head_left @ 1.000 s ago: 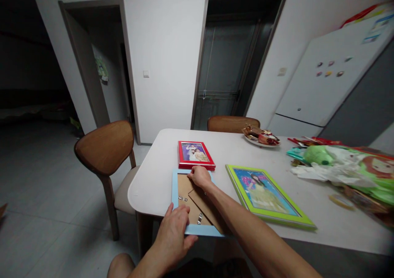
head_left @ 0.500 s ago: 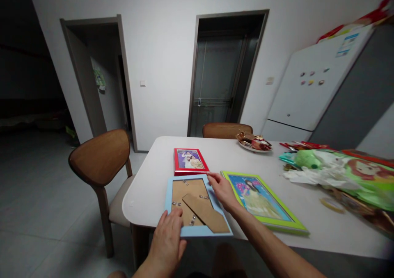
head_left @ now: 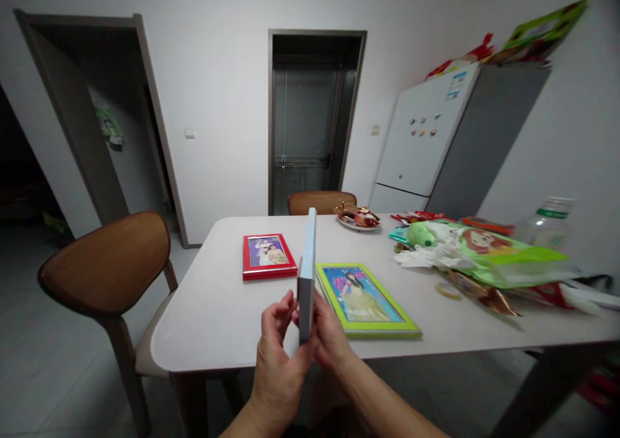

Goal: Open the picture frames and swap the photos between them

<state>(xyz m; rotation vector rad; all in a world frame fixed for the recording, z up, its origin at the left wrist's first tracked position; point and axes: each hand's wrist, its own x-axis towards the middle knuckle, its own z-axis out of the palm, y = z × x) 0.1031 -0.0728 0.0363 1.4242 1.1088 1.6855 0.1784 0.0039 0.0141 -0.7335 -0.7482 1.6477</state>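
A light blue picture frame (head_left: pixel 308 257) stands upright on edge between my hands, seen almost edge-on, near the front of the table. My left hand (head_left: pixel 279 354) grips its left side and lower end, fingers curled. On its right side my right hand (head_left: pixel 329 334) holds it, the fingers partly hidden behind the frame. Left of it lies a red frame (head_left: pixel 268 271) with a photo of people. A green frame (head_left: pixel 368 301) with a picture of a figure in a yellow dress lies flat to the right.
The white table (head_left: pixel 208 315) carries a plate of wrapped items (head_left: pixel 358 221), a green bag (head_left: pixel 504 257), a tape roll (head_left: pixel 448 291) and a clear jar (head_left: pixel 547 225). Wooden chairs stand at the left (head_left: pixel 109 263) and behind (head_left: pixel 322 201). A fridge (head_left: pixel 421 134) is at the back right.
The blue frame has turned from lying back-side up to standing on edge. My right hand has moved down its side, and the view has shifted to the right.
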